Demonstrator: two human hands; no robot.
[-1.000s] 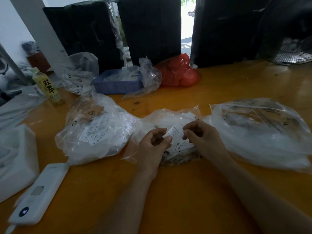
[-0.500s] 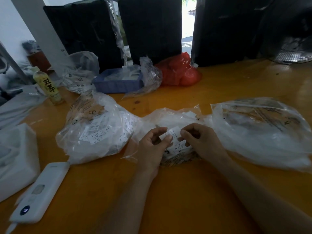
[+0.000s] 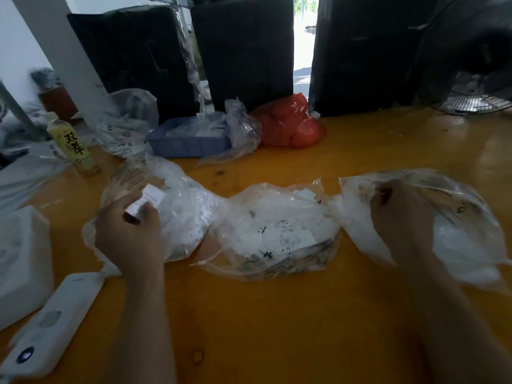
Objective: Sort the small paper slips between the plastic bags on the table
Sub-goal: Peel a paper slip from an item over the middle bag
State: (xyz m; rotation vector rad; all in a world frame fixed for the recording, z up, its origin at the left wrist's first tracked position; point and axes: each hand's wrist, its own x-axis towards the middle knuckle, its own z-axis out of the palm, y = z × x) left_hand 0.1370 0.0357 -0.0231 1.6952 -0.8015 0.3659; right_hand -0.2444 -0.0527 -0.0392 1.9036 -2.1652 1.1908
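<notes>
A small white printed paper slip [image 3: 151, 199] is pinched between the curled fingers and thumb of the left hand [image 3: 130, 234], held just over the crumpled clear plastic bag at nine o'clock [image 3: 177, 217]. The right hand [image 3: 401, 217] is laid on the clear plastic bag at three o'clock [image 3: 457, 234], fingers bent down against the film; whether anything is gripped there cannot be told. Between the two, the open middle clear bag of white slips [image 3: 277, 234] is left untouched on the glossy orange wooden table [image 3: 277, 328]. A blue plastic tray [image 3: 188, 139] is seen at twelve o'clock.
</notes>
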